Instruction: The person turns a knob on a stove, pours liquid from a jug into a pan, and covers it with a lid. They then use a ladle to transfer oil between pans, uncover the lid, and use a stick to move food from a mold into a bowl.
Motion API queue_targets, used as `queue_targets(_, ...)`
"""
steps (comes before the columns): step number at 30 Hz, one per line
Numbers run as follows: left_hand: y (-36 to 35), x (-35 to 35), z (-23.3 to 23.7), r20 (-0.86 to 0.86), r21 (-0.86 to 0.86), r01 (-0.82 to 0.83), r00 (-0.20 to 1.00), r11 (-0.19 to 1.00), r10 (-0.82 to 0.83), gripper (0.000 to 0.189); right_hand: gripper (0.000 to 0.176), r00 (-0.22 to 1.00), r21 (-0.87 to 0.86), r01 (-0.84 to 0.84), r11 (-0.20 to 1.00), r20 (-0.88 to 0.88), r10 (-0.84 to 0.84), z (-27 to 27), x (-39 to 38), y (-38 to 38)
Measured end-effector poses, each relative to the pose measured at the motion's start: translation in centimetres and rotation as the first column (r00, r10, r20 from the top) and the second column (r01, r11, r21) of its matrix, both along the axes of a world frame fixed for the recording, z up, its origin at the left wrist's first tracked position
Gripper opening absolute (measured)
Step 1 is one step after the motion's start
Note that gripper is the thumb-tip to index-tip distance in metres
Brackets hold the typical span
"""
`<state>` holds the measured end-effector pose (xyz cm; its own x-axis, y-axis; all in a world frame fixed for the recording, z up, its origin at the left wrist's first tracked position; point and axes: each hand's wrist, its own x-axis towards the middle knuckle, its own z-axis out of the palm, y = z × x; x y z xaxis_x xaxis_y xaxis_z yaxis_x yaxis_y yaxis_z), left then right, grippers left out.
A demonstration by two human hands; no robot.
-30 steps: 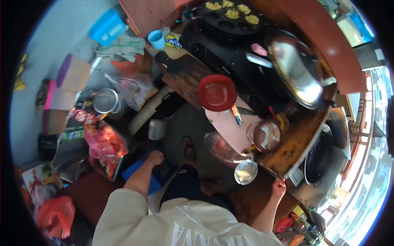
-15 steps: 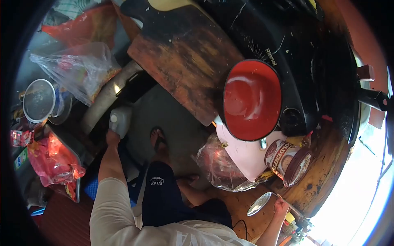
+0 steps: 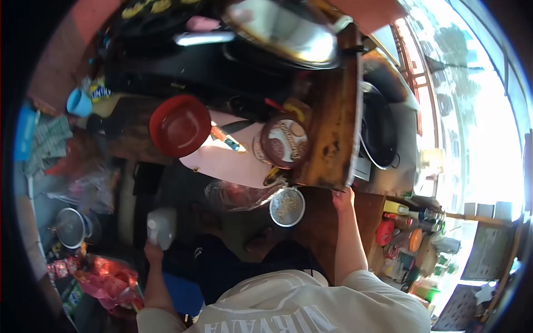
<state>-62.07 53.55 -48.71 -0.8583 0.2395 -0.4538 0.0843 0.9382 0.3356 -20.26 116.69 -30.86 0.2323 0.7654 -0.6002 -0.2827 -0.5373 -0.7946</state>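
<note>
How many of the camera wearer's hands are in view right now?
2: the left hand at the white container, the right hand by a corner of the wooden counter.

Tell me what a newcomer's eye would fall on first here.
Probably the glossy red bowl, left of centre at the left end of the pink board. Next, the shiny round metal lid or pan near the top, over the black stove. Lower left, the left hand is at a whitish container.

Blown-out daylight far R, dim floor (image 3: 186, 186), glare on lid (image 3: 288, 36), fisheye warp w/ blk edges.
</note>
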Motion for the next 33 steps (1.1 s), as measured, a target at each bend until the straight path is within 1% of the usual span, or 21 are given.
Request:
queue_targets(1,-0.6,0.6,0.7,-0.017,0.025,0.041,0.999,0.999,-0.041,0.036,0.005,0.997,-0.027,-0.012,1.000,0.072,0.014,1.8,-1.7,-0.8)
queue_targets(3,-1.1,1.5,3.8,-0.033,0.135,0.162,0.987,0.978,-0.159,0.040,0.007,0.995,-0.053,-0.090,0.995,0.029,0.091,1.3,-1.3,-0.7)
queue_targets(7,0.8,4.0,12.3,-0.040,0.093,0.261,0.965,0.961,-0.259,0.040,0.013,0.993,-0.095,-0.117,0.989,0.014,0.119,1.8,-0.5,-1.0)
queue_targets(8,1.3,4.6,13.8,-0.018,0.088,0.251,0.968,0.964,-0.251,0.039,0.014,0.739,-0.248,-0.128,0.960,-0.669,-0.075,-0.5,1.8,0.0)
queue_targets(9,1.6,5.2,15.2,0.009,0.083,0.242,0.970,0.967,-0.243,0.038,0.015,0.086,-0.342,-0.239,0.909,-0.940,-0.331,-0.4,2.6,0.0)
queue_targets(10,1.9,5.8,16.4,-0.001,0.076,0.250,0.968,0.965,-0.251,0.038,0.016,0.015,-0.334,-0.245,0.910,-0.940,-0.341,-0.6,2.8,-0.3)
queue_targets(13,3.5,7.2,20.0,-0.031,0.028,0.306,0.952,0.952,-0.305,0.037,0.012,0.062,-0.362,-0.104,0.927,-0.932,-0.357,-1.4,2.3,-0.1)
queue_targets(14,3.8,7.6,20.8,-0.051,0.011,0.341,0.939,0.940,-0.340,0.038,0.012,0.054,-0.364,-0.107,0.925,-0.931,-0.360,-1.5,2.2,0.2)
queue_targets(16,4.4,8.0,22.2,-0.074,-0.010,0.369,0.926,0.929,-0.369,0.039,0.010,0.435,-0.372,0.006,0.928,-0.835,-0.337,-1.7,1.7,0.9)
queue_targets(17,4.6,8.2,22.6,-0.077,-0.024,0.391,0.917,0.920,-0.391,0.039,0.010,0.433,-0.375,0.000,0.927,-0.835,-0.338,-1.3,1.4,0.9)
queue_targets(19,4.8,8.7,23.3,-0.078,-0.039,0.403,0.911,0.914,-0.405,0.039,0.010,0.584,-0.322,0.046,0.946,-0.759,-0.287,-0.5,0.8,0.8)
queue_targets(20,5.0,8.8,23.8,-0.072,-0.021,0.416,0.906,0.909,-0.417,0.038,0.010,0.586,-0.325,0.038,0.945,-0.759,-0.284,-1.1,1.0,1.0)
queue_targets(22,5.3,9.1,24.9,-0.064,-0.008,0.422,0.904,0.907,-0.422,0.038,0.012,0.469,-0.287,0.057,0.956,-0.838,-0.279,-3.3,1.6,1.0)
queue_targets(23,5.6,9.3,25.5,-0.045,-0.015,0.416,0.908,0.909,-0.416,0.037,0.012,0.470,-0.292,0.048,0.955,-0.837,-0.280,-3.0,1.6,0.5)
queue_targets(25,5.6,9.7,26.3,-0.028,-0.025,0.403,0.915,0.915,-0.403,0.036,0.012,-0.014,-0.359,-0.053,0.932,-0.933,-0.360,-2.2,1.3,-0.3)
queue_targets(26,5.4,9.6,26.5,-0.024,-0.001,0.415,0.909,0.910,-0.415,0.036,0.012,-0.014,-0.361,-0.060,0.931,-0.932,-0.363,-2.3,1.4,-0.4)
queue_targets(28,5.3,9.3,26.7,-0.029,0.018,0.424,0.905,0.905,-0.424,0.036,0.012,0.108,-0.377,-0.018,0.926,-0.921,-0.373,-2.1,1.2,0.0)
queue_targets(29,5.3,9.2,26.9,-0.018,-0.001,0.434,0.901,0.901,-0.434,0.036,0.013,0.250,-0.392,-0.019,0.920,-0.892,-0.376,-2.2,1.2,0.6)
queue_targets(31,5.1,8.9,27.2,-0.003,-0.023,0.446,0.895,0.895,-0.446,0.035,0.012,0.664,-0.201,0.065,0.977,-0.722,-0.193,-2.8,0.5,0.8)
queue_targets(32,5.2,8.7,27.3,0.007,-0.001,0.452,0.892,0.892,-0.452,0.035,0.012,0.666,-0.202,0.068,0.977,-0.720,-0.195,-2.4,0.2,0.6)
queue_targets(33,5.2,8.7,27.3,0.020,0.022,0.459,0.888,0.888,-0.459,0.035,0.010,0.756,-0.182,0.070,0.981,-0.631,-0.172,-1.6,-0.2,0.2)
